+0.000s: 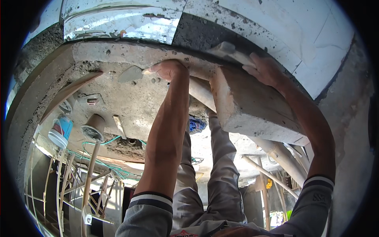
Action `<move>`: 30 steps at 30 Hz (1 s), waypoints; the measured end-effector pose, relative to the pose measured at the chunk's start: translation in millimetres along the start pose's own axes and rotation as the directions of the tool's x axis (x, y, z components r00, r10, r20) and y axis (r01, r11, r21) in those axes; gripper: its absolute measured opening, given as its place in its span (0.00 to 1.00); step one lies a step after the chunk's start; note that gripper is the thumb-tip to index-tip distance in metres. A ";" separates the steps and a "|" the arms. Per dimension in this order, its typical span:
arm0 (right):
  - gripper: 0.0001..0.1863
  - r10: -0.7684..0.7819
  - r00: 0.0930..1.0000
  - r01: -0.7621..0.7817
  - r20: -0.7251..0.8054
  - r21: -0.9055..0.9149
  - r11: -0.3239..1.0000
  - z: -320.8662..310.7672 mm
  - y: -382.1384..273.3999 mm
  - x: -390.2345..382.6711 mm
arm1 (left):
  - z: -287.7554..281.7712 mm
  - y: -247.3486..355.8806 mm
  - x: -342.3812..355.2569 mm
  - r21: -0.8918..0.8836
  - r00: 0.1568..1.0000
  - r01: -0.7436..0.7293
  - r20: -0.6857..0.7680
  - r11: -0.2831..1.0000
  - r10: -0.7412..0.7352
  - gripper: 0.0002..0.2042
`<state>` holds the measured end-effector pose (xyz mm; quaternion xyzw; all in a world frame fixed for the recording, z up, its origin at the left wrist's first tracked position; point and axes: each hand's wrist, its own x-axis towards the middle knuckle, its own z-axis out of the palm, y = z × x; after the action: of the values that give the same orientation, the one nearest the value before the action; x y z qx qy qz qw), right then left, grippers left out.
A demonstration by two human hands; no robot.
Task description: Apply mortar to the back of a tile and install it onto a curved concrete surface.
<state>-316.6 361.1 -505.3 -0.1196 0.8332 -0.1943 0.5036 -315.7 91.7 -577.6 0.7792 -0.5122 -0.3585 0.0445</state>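
Observation:
My left hand (169,70) is closed round the handle of a trowel. The grey, pointed trowel blade (130,74) sticks out to the left, close to the rough concrete ledge (104,52). Farther right, my right hand (267,70) grips a pale tool with a blocky end (233,52) along the ledge's dark far edge. Motion blurs that tool, so its exact kind is unclear. Between my arms stands a block-shaped concrete piece (256,100) with a flat top and a sharp near edge.
White panels (122,23) with grey mortar spatter lie beyond the ledge. Lower left are a blue and white bucket (60,131), a mortar-filled bucket (92,127), a green hose (112,168) and wooden poles (89,177). Bamboo poles (276,154) lean under the block at right.

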 end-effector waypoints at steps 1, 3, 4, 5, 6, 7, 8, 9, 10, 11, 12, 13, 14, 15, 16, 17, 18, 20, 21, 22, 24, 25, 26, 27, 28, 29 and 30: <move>0.20 0.008 0.989 0.006 -0.145 0.100 0.995 3.1 -2.8 -4.5 | 1.1 4.8 -1.3 0.087 0.998 0.054 0.014 0.995 -0.056 0.38; 0.20 0.010 0.960 0.037 -0.280 0.161 0.986 13.1 5.3 -11.0 | 4.7 -1.9 -2.2 0.105 1.000 0.015 -0.021 0.994 -0.013 0.39; 0.20 0.007 0.955 0.039 -0.296 0.152 0.988 13.8 17.0 -6.5 | 10.3 -4.8 3.4 0.092 1.000 0.011 -0.008 0.996 -0.010 0.39; 0.20 -0.003 0.988 0.015 -0.156 0.072 0.997 14.1 19.1 -4.4 | 6.4 -6.4 7.5 0.036 1.000 0.009 0.003 0.999 -0.009 0.39; 0.20 -0.002 1.000 0.002 -0.012 -0.011 1.000 14.1 20.9 -2.5 | 5.2 -7.8 10.4 -0.020 1.000 0.007 0.015 1.000 -0.007 0.39; 0.20 -0.003 1.000 0.003 -0.014 -0.011 1.000 13.9 22.3 -5.1 | 8.2 -9.6 11.0 -0.011 1.000 0.012 0.007 1.000 -0.012 0.39; 0.18 -0.008 0.990 0.018 -0.141 0.067 0.998 12.8 15.9 -14.4 | 7.4 -10.0 12.5 -0.008 1.000 0.011 0.002 1.000 -0.011 0.39; 0.17 -0.003 0.964 0.042 -0.266 0.143 0.989 13.3 11.5 -20.2 | 8.7 -9.4 13.7 0.030 1.000 0.009 -0.009 1.000 -0.009 0.39; 0.17 -0.004 0.965 0.043 -0.263 0.146 0.988 20.9 17.7 -21.2 | 7.6 -9.6 15.0 0.067 1.000 0.007 -0.020 0.998 -0.005 0.39; 0.17 -0.034 0.990 0.041 -0.138 0.048 0.998 22.1 27.3 -21.3 | 9.5 -11.5 15.6 0.064 1.000 0.007 -0.009 0.998 -0.006 0.39; 0.16 -0.049 0.999 0.049 -0.009 -0.049 0.998 22.5 35.9 -22.6 | 8.5 -13.5 17.2 0.067 1.000 -0.021 -0.001 0.998 0.021 0.39; 0.16 -0.042 0.999 0.041 -0.018 -0.055 0.998 23.0 43.7 -25.5 | 9.1 -16.1 17.4 0.069 0.999 -0.048 0.009 0.996 0.047 0.39; 0.15 -0.027 0.999 0.025 -0.030 -0.067 0.997 18.7 39.6 -25.2 | 7.3 -13.7 13.1 0.064 0.999 -0.052 0.016 0.997 0.051 0.39; 0.14 -0.013 0.999 0.009 -0.042 -0.080 0.997 14.4 37.0 -26.3 | 4.7 -12.3 8.8 0.051 1.000 -0.025 0.011 0.998 0.024 0.40; 0.14 -0.010 0.999 0.006 -0.049 -0.081 0.997 10.8 39.9 -30.8 | 5.8 -9.3 4.9 0.039 1.000 0.004 0.007 0.999 -0.004 0.40; 0.14 0.022 0.991 -0.025 -0.133 -0.026 0.999 11.0 41.9 -45.5 | 2.9 -6.3 2.2 0.076 0.998 -0.047 0.041 0.996 0.044 0.40; 0.13 0.052 0.975 -0.047 -0.216 0.029 0.998 10.4 44.3 -56.5 | 2.6 -6.6 4.6 0.078 0.998 -0.048 0.038 0.996 0.045 0.40; 0.14 0.179 0.937 -0.140 -0.299 0.145 0.979 5.5 47.8 -78.6 | 4.9 -7.3 6.8 0.047 0.999 -0.039 0.036 0.998 0.037 0.40; 0.15 0.303 0.879 -0.214 -0.369 0.264 0.941 3.1 50.0 -85.3 | 6.3 -8.6 9.4 0.041 0.998 -0.041 0.039 0.998 0.039 0.40; 0.15 0.300 0.877 -0.210 -0.376 0.262 0.942 2.6 51.9 -91.3 | 6.3 -10.2 11.8 0.013 0.999 -0.029 0.039 0.999 0.028 0.40; 0.17 0.166 0.807 -0.096 -0.567 0.151 0.984 4.0 53.7 -101.8 | 5.1 -11.3 12.9 -0.014 0.999 -0.019 0.032 1.000 0.019 0.40; 0.17 0.162 0.806 -0.092 -0.569 0.151 0.984 2.5 52.7 -99.9 | 7.4 -10.3 12.7 0.030 1.000 -0.022 0.004 0.999 0.022 0.40; 0.18 0.154 0.807 -0.096 -0.570 0.131 0.987 0.4 48.0 -97.5 | 7.9 -10.6 11.4 0.079 1.000 -0.024 -0.019 0.997 0.025 0.40; 0.18 0.145 0.802 -0.102 -0.580 0.106 0.989 -4.1 47.0 -90.6 | 9.5 -11.6 11.7 0.074 1.000 -0.027 -0.006 0.997 0.028 0.40; 0.18 0.148 0.793 -0.108 -0.590 0.103 0.989 -6.1 48.0 -82.0 | 6.2 -13.5 13.6 0.042 0.999 -0.042 0.003 0.998 0.042 0.40; 0.19 0.263 0.742 -0.217 -0.617 0.150 0.965 -8.3 53.5 -68.1 | 7.3 -14.1 13.9 0.007 0.998 -0.056 0.013 0.998 0.056 0.40; 0.21 0.384 0.675 -0.332 -0.630 0.206 0.921 -10.3 63.0 -60.8 | 6.4 -10.4 4.1 0.012 0.998 -0.055 0.034 0.998 0.055 0.40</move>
<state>-297.7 443.6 -480.8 0.1412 0.9556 -0.1524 0.2092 -310.7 95.1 -589.0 0.7590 -0.5364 -0.3668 0.0406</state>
